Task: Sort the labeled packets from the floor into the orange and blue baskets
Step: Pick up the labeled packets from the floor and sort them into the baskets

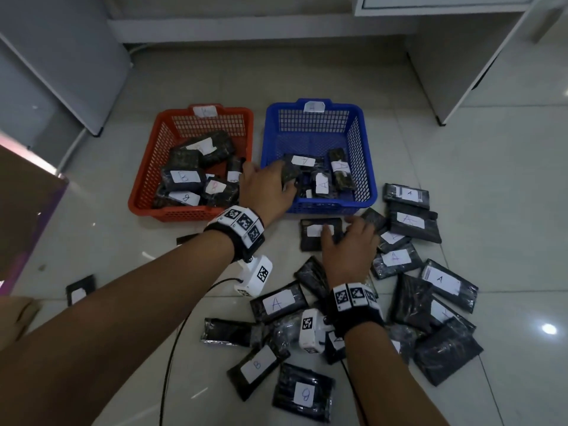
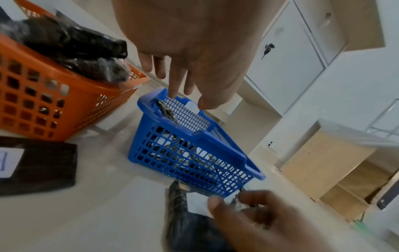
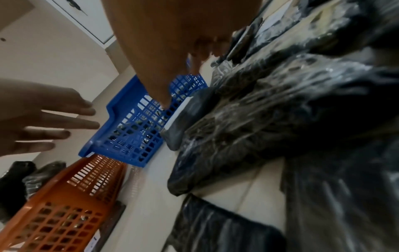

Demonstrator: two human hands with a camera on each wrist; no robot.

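— Right hand (image 1: 349, 247) lies on a black packet (image 1: 310, 241) on the floor, just in front of the blue basket (image 1: 365, 167). Its fingers curl over the near right part of the packet; if the thumb is already under the edge, I cannot tell.

— And the left hand (image 1: 266, 187)?

— It is above the near left corner of the blue basket, fingers straight and spread, holding nothing. The left wrist view shows this clearly.

— How should the pick be done well?

— I think the white label (image 1: 313, 231) must be read first. The fingers cover part of it and it is blurred, so the letter is not readable for me. The blue basket carries packets marked A, the orange basket (image 1: 144, 192) packets marked B. Then pinch the packet at one short end, lift it straight up, so the pile of packets (image 1: 399, 284) on the right is not dragged along. The wrapping looks smooth, so a firm grip is better.

— Which way does the packet lie?

— Flat, label side up. Its long axis goes left to right, about parallel to the front wall of the blue basket. It is near this wall but not touching it, as far as I can see.
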